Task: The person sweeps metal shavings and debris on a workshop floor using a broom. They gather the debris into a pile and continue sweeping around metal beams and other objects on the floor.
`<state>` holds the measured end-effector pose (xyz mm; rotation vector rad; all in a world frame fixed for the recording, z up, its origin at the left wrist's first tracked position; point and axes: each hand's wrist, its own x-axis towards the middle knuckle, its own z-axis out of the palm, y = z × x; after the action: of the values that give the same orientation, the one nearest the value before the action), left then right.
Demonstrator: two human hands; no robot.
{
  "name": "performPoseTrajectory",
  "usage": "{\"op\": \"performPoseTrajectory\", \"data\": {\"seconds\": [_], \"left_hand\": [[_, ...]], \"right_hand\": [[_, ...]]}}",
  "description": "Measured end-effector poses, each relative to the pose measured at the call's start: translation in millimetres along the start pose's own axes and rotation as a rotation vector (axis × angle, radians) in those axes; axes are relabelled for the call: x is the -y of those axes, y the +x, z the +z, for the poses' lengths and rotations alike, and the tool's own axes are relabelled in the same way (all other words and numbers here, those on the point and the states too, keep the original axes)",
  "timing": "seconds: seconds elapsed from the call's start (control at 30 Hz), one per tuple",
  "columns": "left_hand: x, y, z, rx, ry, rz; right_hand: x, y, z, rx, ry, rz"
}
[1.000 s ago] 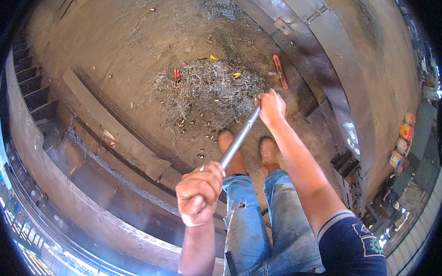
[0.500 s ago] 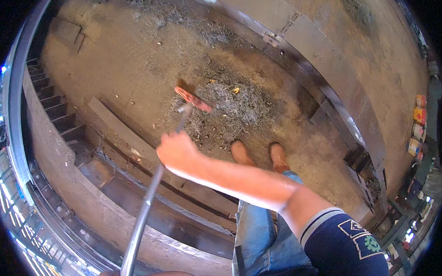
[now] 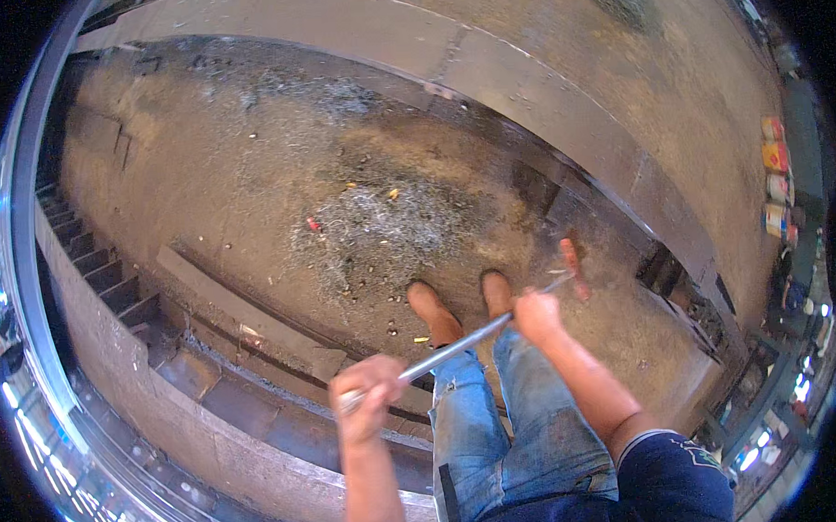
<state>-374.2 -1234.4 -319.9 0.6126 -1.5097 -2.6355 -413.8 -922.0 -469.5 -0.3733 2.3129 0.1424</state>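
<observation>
A push broom with a long silvery metal handle (image 3: 453, 350) and a narrow orange-red head (image 3: 575, 268) slants across in front of my legs. Around the end of the handle, my left hand (image 3: 367, 397) is closed. My right hand (image 3: 536, 316) grips it farther along, close to the head. The head is at the right of my shoes, over the brown floor; whether it touches the floor I cannot tell. Ahead of my shoes lies a pile of grey metal shavings (image 3: 403, 215) with small yellow and red bits in it.
A long steel beam (image 3: 560, 118) curves across the far side and right. Flat metal strips (image 3: 244, 295) and a ribbed steel structure (image 3: 101, 272) stand at the left. More shavings (image 3: 329, 97) lie farther off. Several coloured containers (image 3: 775, 156) line the far right.
The broom head has swung from the shavings' left side to the right of my shoes. Both hands moved with the handle, my right hand rightward and my left hand up into fuller view.
</observation>
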Motion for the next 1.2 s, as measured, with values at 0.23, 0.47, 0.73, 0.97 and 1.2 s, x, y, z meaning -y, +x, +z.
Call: {"op": "performPoseTrajectory", "data": {"seconds": [0.23, 0.47, 0.73, 0.97, 1.2], "left_hand": [[153, -2, 107, 0.134, 0.243, -0.169], [36, 0, 174, -0.094, 0.786, 0.48], [-57, -27, 185, -0.015, 0.547, 0.855], [61, 37, 111, -0.125, 0.118, 0.399], [19, -7, 128, -0.258, 0.452, 0.678]], "right_hand": [[-197, 60, 77, -0.189, 0.001, 0.35], [-47, 161, -60, -0.365, 0.376, -0.033], [12, 64, -130, -0.335, 0.25, -0.281], [-51, 174, -82, -0.37, 0.124, -0.025], [47, 184, -98, -0.367, 0.148, -0.323]]}}
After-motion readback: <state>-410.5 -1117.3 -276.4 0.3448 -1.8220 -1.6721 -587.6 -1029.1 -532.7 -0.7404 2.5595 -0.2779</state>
